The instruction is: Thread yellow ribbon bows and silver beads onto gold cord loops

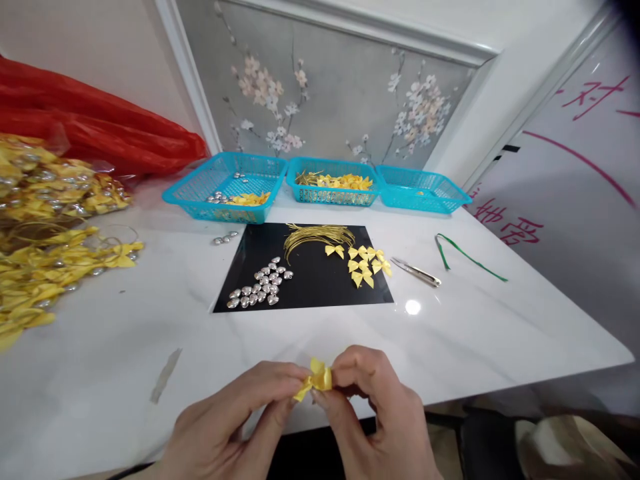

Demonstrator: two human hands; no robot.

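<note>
A small yellow ribbon bow [320, 377] is pinched between both hands at the near edge of the table. My left hand [240, 413] grips its left side between thumb and fingers. From the other side, my right hand [377, 407] closes thumb and forefinger on it. Beyond the hands lies a black mat [310, 283]. On it are silver heart-shaped beads [263, 287] at the left, a bundle of gold cords [320, 237] at the back, and several yellow bows [361, 267] at the right.
Three blue baskets [425, 200] line the wall, holding beads, bows and cords. Metal snips [416, 272] and a green ribbon [470, 257] lie at right. Finished-looking yellow strings [50, 273] pile at left beside a red bag [100, 123]. A tape strip [166, 375] sticks to the table.
</note>
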